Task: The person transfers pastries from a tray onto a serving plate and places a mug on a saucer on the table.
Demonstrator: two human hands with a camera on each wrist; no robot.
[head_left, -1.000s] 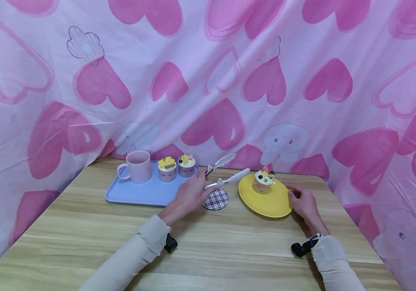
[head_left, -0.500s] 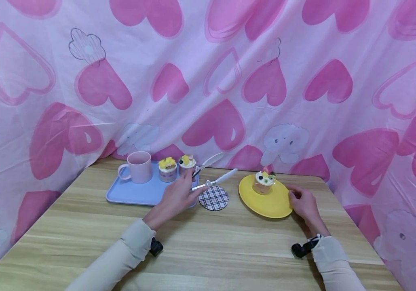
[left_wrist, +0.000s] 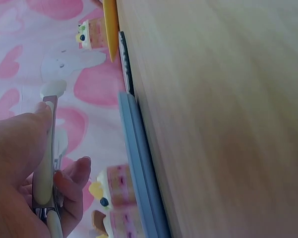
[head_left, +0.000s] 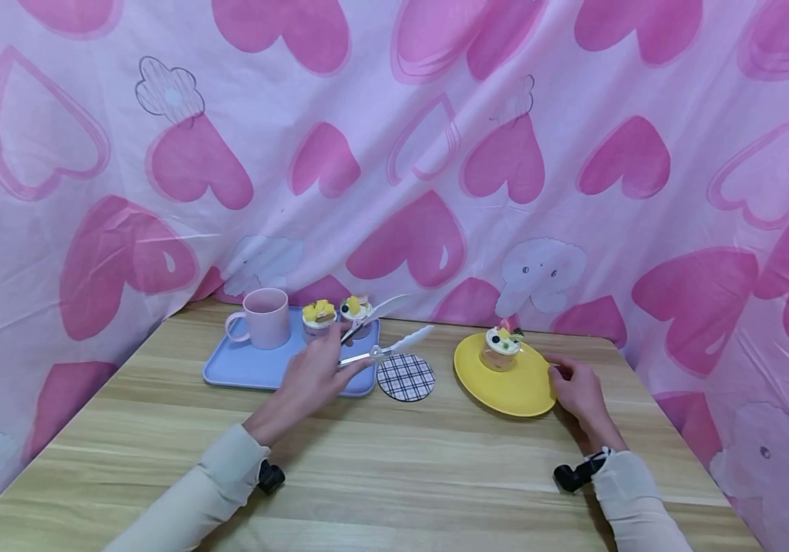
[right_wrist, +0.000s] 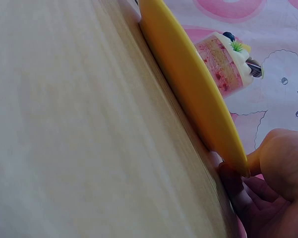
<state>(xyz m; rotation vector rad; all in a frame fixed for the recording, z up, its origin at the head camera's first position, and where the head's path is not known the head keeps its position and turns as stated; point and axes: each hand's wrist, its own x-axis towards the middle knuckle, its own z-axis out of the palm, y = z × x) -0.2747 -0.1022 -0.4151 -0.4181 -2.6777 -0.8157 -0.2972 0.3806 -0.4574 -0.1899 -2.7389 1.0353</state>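
Note:
My left hand (head_left: 314, 372) grips a pair of food tongs (head_left: 379, 353) with white tips, their arms spread with nothing between them. The tongs are over the right end of a blue tray (head_left: 249, 373). Two dessert cups stand on that tray: one with yellow fruit (head_left: 318, 313), and another with a blueberry (head_left: 355, 308), partly hidden by the tongs. With thumb and fingers, my right hand (head_left: 579, 389) pinches the right rim of a yellow plate (head_left: 511, 395). A third dessert cup (head_left: 501, 349) sits upright on the plate, its layers showing in the right wrist view.
A pink mug (head_left: 267, 318) stands at the left of the tray. Between tray and plate lies a round checked coaster (head_left: 406, 377). Behind the wooden table (head_left: 394, 468) hangs a pink heart-patterned cloth (head_left: 404, 238).
My left hand has moved left with the tongs, from above the coaster's far side back over the tray, uncovering the coaster. My right hand stays at the plate's rim.

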